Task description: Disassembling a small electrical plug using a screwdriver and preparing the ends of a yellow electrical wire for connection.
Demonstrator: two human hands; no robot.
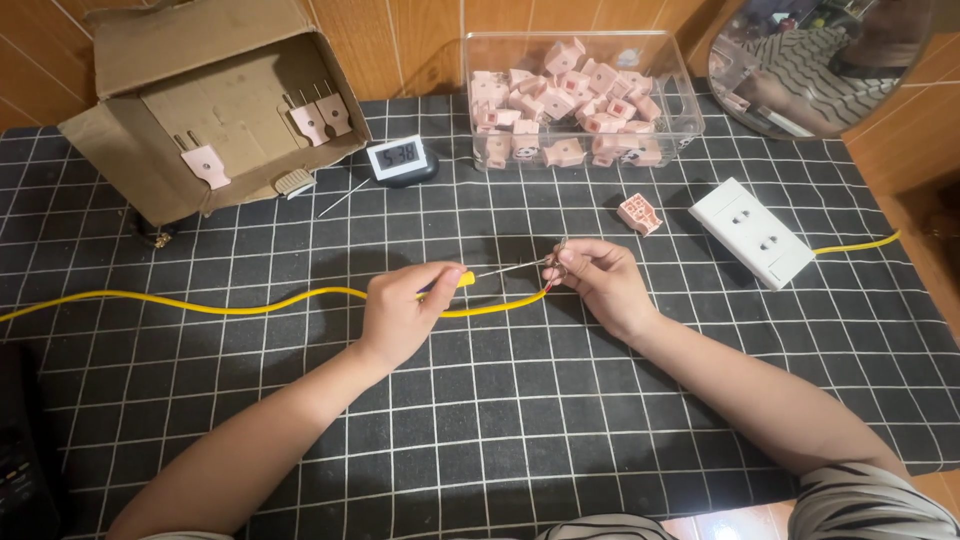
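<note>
Left hand (400,315) grips screwdriver (470,275) — right hand (600,280) pinches yellow cable (250,303) end.

The right hand (598,280) covers the cable (250,303) end and whatever small part it pinches, the left hand (400,315) hides most of the screwdriver (480,274) handle, and the cable runs off the left edge.

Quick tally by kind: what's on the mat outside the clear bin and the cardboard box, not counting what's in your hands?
Loose pink plug part: 1
White socket block: 1
Small digital clock: 1
Yellow cable: 1
Total: 4
The pink pieces in the clear bin overlap too much to count.
</note>
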